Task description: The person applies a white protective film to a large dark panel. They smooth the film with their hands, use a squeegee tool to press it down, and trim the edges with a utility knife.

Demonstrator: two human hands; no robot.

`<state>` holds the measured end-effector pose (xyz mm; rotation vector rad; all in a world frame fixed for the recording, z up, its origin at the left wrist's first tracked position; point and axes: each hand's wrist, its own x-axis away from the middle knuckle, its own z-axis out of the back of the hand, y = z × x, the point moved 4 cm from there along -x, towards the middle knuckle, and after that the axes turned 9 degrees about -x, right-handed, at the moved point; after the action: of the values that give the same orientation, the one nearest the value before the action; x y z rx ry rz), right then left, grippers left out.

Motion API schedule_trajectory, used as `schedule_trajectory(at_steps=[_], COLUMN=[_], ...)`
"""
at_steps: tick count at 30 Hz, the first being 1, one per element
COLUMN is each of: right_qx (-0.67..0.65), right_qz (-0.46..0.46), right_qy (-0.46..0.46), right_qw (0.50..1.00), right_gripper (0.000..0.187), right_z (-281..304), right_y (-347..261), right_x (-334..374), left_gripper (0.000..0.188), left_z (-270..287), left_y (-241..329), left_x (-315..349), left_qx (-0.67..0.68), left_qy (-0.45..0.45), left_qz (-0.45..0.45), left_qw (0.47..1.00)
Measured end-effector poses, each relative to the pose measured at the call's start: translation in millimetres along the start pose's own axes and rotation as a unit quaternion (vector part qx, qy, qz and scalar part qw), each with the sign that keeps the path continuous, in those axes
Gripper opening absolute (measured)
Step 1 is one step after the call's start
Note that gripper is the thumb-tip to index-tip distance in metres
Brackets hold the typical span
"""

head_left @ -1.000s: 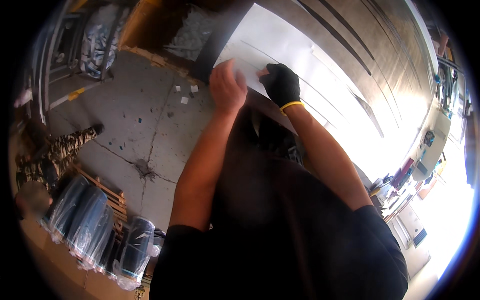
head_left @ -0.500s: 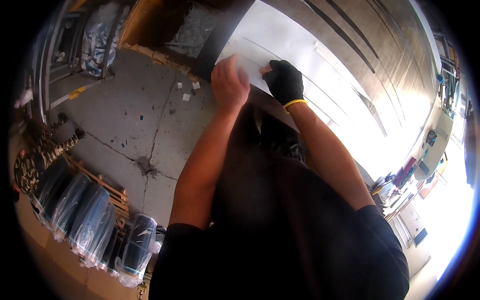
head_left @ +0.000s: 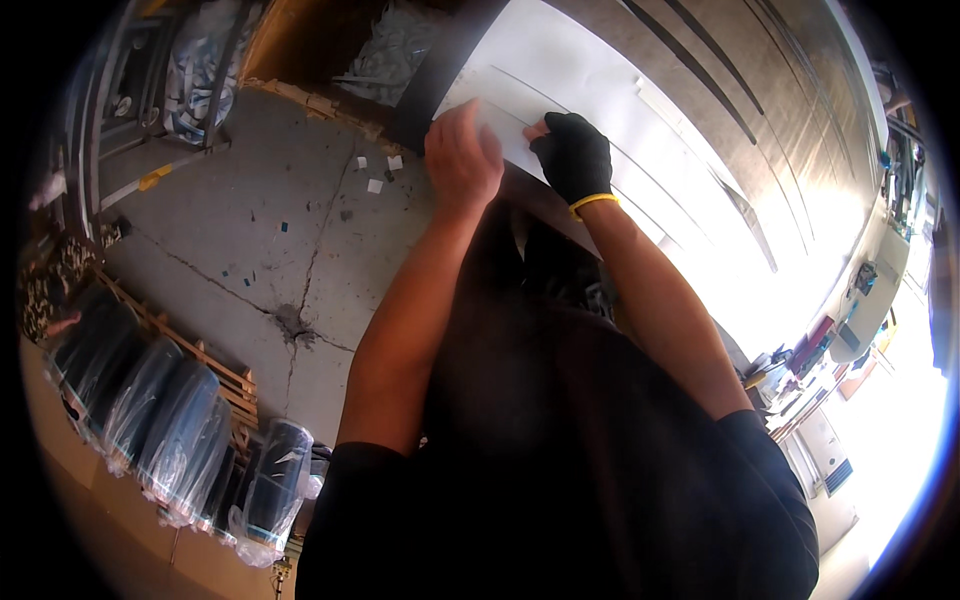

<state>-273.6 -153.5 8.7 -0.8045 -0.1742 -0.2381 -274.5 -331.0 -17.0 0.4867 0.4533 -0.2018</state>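
Black on glove [head_left: 574,158], yellow at cuff [head_left: 594,204], one o'clock. White on sheet [head_left: 575,72], likewise one. Grey on floor [head_left: 250,170], ten. Camouflage on clothing [head_left: 68,264], nine. Orange-brown on pallet [head_left: 236,386], eight.

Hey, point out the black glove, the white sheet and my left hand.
Black glove [head_left: 577,160]: head view, on its back.
White sheet [head_left: 592,88]: head view, on its bare upper face.
Left hand [head_left: 464,160]: head view, mid-hand.

Bright above, grey below

Your worktop [head_left: 625,50] carries a white sheet [head_left: 520,45] along its near edge, with long dark strips [head_left: 715,90] lying farther across it (glare washes out much of the right side). Below, to your left, the cracked grey floor [head_left: 250,190] bears small white scraps [head_left: 375,186], a few blue bits [head_left: 284,227] and a slatted wooden pallet [head_left: 238,385].
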Motion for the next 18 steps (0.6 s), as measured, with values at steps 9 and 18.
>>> schedule_trajectory(at_steps=[9,18], right_qx=[0.003,-0.019], right_qz=[0.003,0.020], right_qy=[0.001,0.022], right_qw=[1.000,0.999], right_gripper=[0.040,0.037], right_z=[-7,-7], right_y=[14,12], right_x=[-2,2], left_gripper=[0.043,0.043], left_z=[0,1], left_y=[1,1], left_x=[0,-1], left_qx=[-0.002,-0.013], left_qy=[-0.001,0.010], left_qz=[0.008,-0.001], left_qw=[1.000,1.000])
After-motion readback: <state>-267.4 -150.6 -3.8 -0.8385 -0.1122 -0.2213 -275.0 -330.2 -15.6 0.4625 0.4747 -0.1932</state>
